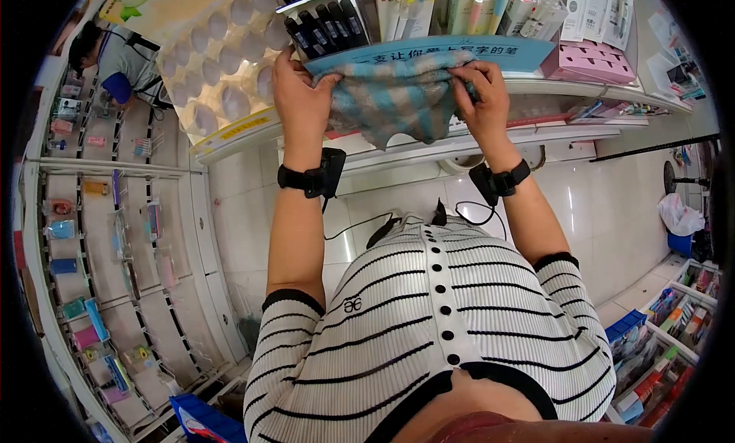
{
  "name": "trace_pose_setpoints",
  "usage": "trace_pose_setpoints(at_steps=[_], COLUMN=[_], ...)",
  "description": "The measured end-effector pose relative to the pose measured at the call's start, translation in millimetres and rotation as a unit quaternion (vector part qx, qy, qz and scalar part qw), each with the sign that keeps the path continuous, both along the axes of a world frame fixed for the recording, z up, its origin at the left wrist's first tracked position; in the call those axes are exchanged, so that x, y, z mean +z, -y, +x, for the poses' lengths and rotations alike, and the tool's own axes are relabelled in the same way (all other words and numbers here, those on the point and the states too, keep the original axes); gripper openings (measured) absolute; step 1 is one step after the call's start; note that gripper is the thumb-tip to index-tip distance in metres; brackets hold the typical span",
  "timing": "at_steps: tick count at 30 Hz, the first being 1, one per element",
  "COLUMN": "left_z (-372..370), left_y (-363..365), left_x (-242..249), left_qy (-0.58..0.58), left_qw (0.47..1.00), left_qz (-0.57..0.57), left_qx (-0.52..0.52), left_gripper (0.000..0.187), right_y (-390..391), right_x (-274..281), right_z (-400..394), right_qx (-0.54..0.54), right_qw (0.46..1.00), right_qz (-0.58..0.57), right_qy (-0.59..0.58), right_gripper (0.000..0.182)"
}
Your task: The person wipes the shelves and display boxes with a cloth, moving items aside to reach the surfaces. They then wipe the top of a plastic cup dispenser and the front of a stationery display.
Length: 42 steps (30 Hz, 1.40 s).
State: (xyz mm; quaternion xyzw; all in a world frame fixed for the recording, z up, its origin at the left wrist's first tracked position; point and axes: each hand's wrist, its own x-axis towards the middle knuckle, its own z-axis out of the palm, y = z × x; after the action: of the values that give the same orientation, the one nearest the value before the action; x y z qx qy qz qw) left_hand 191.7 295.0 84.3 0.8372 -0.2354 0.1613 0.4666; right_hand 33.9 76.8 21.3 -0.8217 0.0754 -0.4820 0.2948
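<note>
A grey and light-blue checked cloth (394, 102) hangs spread between my two hands, in front of a blue sign strip (436, 58) with printed characters. My left hand (302, 98) pinches the cloth's left upper corner, its fingers at the strip's left end beside a box of black pens (325, 28). With my right hand (484, 98) I grip the cloth's right upper edge, thumb and fingers closed near the strip's lower edge. The cloth's lower edge droops in loose points. It covers part of the shelf front. Each wrist wears a black strap with a small device.
Pen boxes (406, 10) stand behind the strip, with a pink box (593, 60) at the right. A display board with clear round cups (230, 60) is at left. Another person (130, 64) is beyond, near hanging goods. Stocked bins (674, 336) stand lower right.
</note>
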Motion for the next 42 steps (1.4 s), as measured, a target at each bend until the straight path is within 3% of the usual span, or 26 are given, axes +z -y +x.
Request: trace_pose_setpoints(at_steps=[6,8,15,17,20,24,29,33,42], left_z=[4,0,-2,-2,-7,-20,-25,-26,-26], left_y=[3,7,2,1,5,17,29,25,22], left_x=[-18,-16,-18,-17,-15,4,0,-6,-18], left_qy=[0.053,0.053,0.064,0.101,0.069,0.048,0.129,0.040,0.079], left_qw=[0.987,0.977,0.982,0.989,0.996,0.998,0.982,0.987,0.980], left_qz=[0.148,0.196,0.172,0.103,0.042,-0.035,0.047,0.073,0.138], left_qx=[0.012,0.060,0.044,0.021,0.040,0.033,0.132,0.134,0.118], left_gripper=[0.067,0.068,0.076,0.094,0.104,0.107,0.107,0.108,0.119], right_y=[1,2,2,3,4,15,28,24,19], right_x=[-1,-1,-3,-2,0,6,4,-9,-10], right_z=[1,2,2,1,-2,-12,-16,-9,-10], right_qx=[0.004,0.004,0.001,0.006,0.015,-0.005,-0.058,-0.081,-0.105], right_qw=[1.000,1.000,1.000,1.000,1.000,1.000,0.997,0.996,0.993], right_qz=[-0.007,-0.013,-0.021,-0.021,-0.006,0.017,-0.036,-0.026,-0.054], right_qy=[-0.002,0.002,0.001,0.002,-0.005,0.026,0.025,0.030,0.005], right_gripper=[0.024,0.024,0.024,0.023,0.023,0.023,0.022,0.021,0.019])
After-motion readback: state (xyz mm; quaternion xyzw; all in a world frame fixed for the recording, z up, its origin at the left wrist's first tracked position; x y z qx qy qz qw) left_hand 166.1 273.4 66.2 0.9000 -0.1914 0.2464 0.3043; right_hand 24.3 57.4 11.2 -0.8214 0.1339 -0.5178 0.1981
